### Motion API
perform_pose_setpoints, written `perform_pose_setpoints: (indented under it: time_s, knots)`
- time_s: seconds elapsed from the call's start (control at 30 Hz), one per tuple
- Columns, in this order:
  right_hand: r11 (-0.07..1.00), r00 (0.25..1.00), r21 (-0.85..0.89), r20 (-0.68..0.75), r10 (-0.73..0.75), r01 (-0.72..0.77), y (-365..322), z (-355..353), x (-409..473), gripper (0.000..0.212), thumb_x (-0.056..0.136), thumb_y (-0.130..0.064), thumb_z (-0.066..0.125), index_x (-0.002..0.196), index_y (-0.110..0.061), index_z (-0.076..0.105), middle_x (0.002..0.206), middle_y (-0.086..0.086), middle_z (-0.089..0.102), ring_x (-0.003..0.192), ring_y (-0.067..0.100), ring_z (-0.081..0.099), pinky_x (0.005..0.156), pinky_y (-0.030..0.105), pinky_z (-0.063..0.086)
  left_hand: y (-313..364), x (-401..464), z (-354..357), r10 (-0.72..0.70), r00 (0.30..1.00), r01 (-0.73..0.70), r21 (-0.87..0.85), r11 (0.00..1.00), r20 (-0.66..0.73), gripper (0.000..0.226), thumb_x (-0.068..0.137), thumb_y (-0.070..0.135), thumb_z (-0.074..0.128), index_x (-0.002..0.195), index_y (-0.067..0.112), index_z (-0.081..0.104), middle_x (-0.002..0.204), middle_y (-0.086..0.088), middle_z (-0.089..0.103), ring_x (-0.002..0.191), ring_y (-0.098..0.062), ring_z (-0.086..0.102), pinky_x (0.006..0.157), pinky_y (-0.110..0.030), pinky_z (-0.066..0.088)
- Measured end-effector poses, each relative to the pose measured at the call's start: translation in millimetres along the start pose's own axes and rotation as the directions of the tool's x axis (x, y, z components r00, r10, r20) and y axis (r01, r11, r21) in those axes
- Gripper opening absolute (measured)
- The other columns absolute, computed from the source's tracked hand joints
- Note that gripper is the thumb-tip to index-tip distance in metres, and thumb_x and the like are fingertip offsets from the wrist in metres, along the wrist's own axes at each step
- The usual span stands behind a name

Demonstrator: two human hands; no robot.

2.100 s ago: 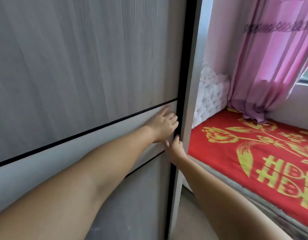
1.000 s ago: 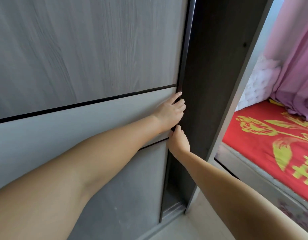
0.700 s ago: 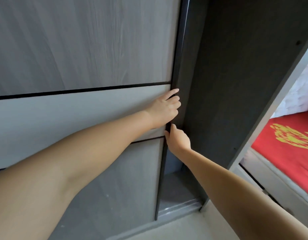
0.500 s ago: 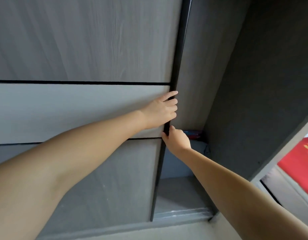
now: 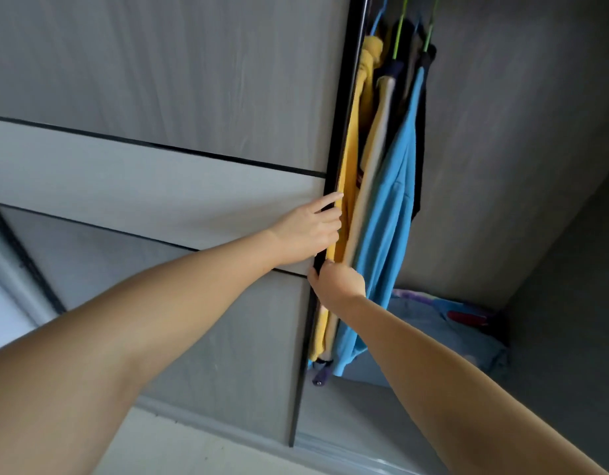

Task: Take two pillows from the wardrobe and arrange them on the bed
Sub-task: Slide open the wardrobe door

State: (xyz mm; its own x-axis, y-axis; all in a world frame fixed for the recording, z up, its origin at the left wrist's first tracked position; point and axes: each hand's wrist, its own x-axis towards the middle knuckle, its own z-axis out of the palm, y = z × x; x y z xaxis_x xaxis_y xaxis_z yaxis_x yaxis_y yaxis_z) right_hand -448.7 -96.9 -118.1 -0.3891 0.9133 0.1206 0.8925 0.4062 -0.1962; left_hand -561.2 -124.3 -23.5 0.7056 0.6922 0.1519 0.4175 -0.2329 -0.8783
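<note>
We have both hands on the black edge of the sliding door (image 5: 193,186) because that edge is the only thing to pull on: the panel shows no handle, so the door has to be pushed sideways along its track. Our left hand (image 5: 308,226) lies flat against the door face with the fingers spread and the forefinger reaching over the edge, while our right hand (image 5: 339,281) sits just below it, curled around the same edge from the inside; its fingertips are out of sight behind the frame, so we cannot tell how firmly it clamps. Neither hand carries anything. The wardrobe (image 5: 522,166) stands partly open, and in the gap hang a yellow garment (image 5: 351,159), a beige one and a blue shirt (image 5: 388,214) on green hangers (image 5: 399,32), close against the door edge and brushing our right hand. The pillows we want are not clearly in view. Low at the back lies a pale blue bundle (image 5: 443,329) with a red patch beside it, which could be bedding or a pillow, but we cannot tell. The bed is out of frame, and whatever sits behind the closed part of the door is hidden.
</note>
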Motion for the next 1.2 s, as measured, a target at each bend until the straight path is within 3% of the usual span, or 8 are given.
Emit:
perform_pose_setpoints:
  time_s: [0.2,0.37,0.53,0.67,0.77,0.87,0.97,1.2]
  knots:
    - [0.998,0.999,0.047,0.010,-0.044,0.044,-44.1,9.6,15.6,0.043,0.101,-0.038,0.031,0.085,-0.009,0.058,0.070,0.003,0.054,0.061,0.023,0.052,0.041,0.023,0.027,-12.0,-36.6,16.1,-0.048,0.999,0.048,0.009,0.999,0.023,0.026,0.075,0.001,0.050,0.076,0.018,0.070,0.078,0.003,0.067,0.093,-0.019,0.064,0.110,-0.045,0.038]
    - [0.998,0.999,0.058,-0.009,-0.032,0.032,-41.7,13.7,18.4,0.039,0.101,-0.039,0.031,0.081,-0.011,0.051,0.059,-0.001,0.047,0.055,0.021,0.050,0.041,0.022,0.026,-10.6,-41.9,23.4,-0.041,0.999,0.041,0.013,0.999,0.015,0.017,0.077,0.006,0.059,0.083,0.017,0.070,0.086,0.004,0.069,0.104,-0.019,0.062,0.111,-0.044,0.035]
    - [0.997,0.996,0.008,0.020,-0.082,0.081,-22.8,13.8,6.4,0.040,0.102,-0.043,0.028,0.092,-0.012,0.051,0.061,-0.001,0.046,0.057,0.022,0.050,0.042,0.025,0.028,-11.3,-41.9,21.3,-0.062,0.998,0.062,-0.010,0.998,0.024,0.013,0.077,0.018,0.065,0.090,0.015,0.068,0.092,0.001,0.068,0.111,-0.022,0.059,0.113,-0.046,0.032]
    - [0.996,0.996,-0.038,0.054,-0.076,0.078,39.7,21.8,-20.0,0.038,0.100,-0.046,0.030,0.088,-0.014,0.047,0.064,-0.001,0.050,0.065,0.027,0.056,0.047,0.028,0.029,1.1,-41.1,13.0,-0.104,0.992,0.109,-0.076,0.991,0.071,0.023,0.076,0.029,0.069,0.093,0.013,0.066,0.093,-0.006,0.066,0.104,-0.026,0.059,0.112,-0.054,0.023]
    - [0.997,0.996,-0.075,0.092,0.003,0.004,104.8,24.8,-42.2,0.038,0.098,-0.046,0.034,0.098,-0.014,0.053,0.088,0.008,0.067,0.083,0.032,0.065,0.058,0.030,0.035,38.2,-26.3,12.9,-0.027,0.998,0.040,-0.236,0.971,0.057,0.036,0.080,0.039,0.063,0.107,0.015,0.062,0.100,-0.007,0.063,0.101,-0.025,0.059,0.112,-0.057,0.018]
    - [0.992,0.987,-0.086,0.123,0.107,-0.097,166.4,22.3,-67.2,0.038,0.096,-0.046,0.038,0.108,-0.015,0.057,0.105,0.011,0.069,0.098,0.033,0.064,0.066,0.033,0.037,97.5,19.3,3.7,0.077,0.990,-0.010,-0.481,0.876,0.119,0.039,0.087,0.039,0.052,0.119,0.016,0.054,0.111,-0.007,0.059,0.109,-0.027,0.054,0.112,-0.049,0.026]
    - [0.979,0.976,-0.137,0.142,0.167,-0.148,222.7,19.0,-92.6,0.039,0.097,-0.047,0.039,0.112,-0.016,0.056,0.109,0.011,0.069,0.101,0.033,0.065,0.075,0.035,0.046,155.8,77.0,-11.5,0.055,0.976,0.102,-0.668,0.737,0.210,0.042,0.089,0.041,0.049,0.123,0.017,0.050,0.115,-0.006,0.056,0.113,-0.027,0.050,0.097,-0.039,0.037]
    - [0.945,0.925,-0.193,0.226,0.304,-0.263,324.9,30.8,-130.3,0.040,0.098,-0.045,0.038,0.120,-0.015,0.051,0.115,0.013,0.067,0.104,0.034,0.064,0.079,0.035,0.049,249.0,147.5,-14.7,0.092,0.912,0.298,-0.799,0.523,0.400,0.046,0.089,0.043,0.050,0.126,0.017,0.046,0.124,-0.006,0.050,0.119,-0.025,0.043,0.094,-0.041,0.042]
